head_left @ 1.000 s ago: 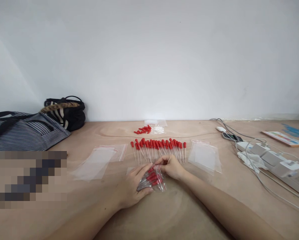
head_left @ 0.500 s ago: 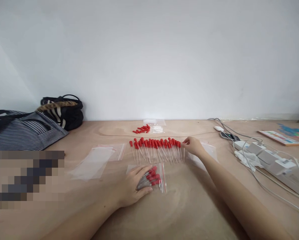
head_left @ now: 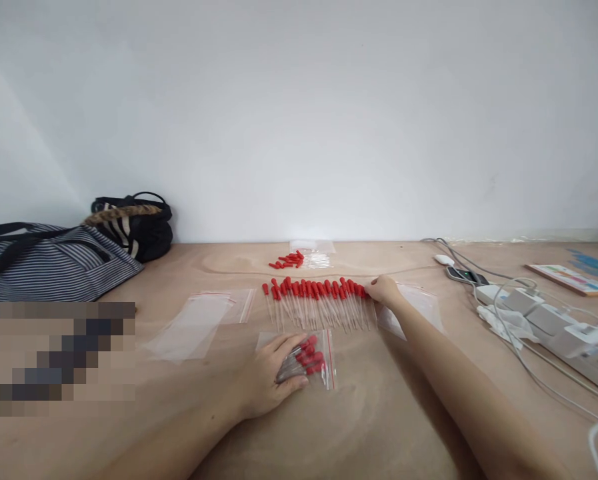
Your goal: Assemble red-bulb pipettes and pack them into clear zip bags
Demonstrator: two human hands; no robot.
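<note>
A row of glass droppers [head_left: 329, 307] with red rubber bulbs lies across the middle of the table, bulbs toward the wall. At the row's right end, my right hand [head_left: 383, 291] is closed in a pinch at the bulb end of a dropper; the fingertips are partly hidden. Nearer to me, my left hand [head_left: 277, 373] curves round a clear zip bag [head_left: 327, 360] holding several more droppers. Its thumb and fingers press on the bag's sides, and the red bulbs [head_left: 311, 355] point toward the bag's red-lined opening on the right.
Flat zip bags [head_left: 191, 327] lie to the left, others [head_left: 419, 307] under my right forearm. Behind the row are loose red bulbs [head_left: 287, 260] and thin glass tubes [head_left: 319, 260]. Cables and a power strip [head_left: 553, 320] occupy the right; a striped bag [head_left: 69, 263] stands left.
The whole view has shifted slightly, so things appear a little further right. My left hand stays on the filled bag, and my right hand stays at the row's right end.
</note>
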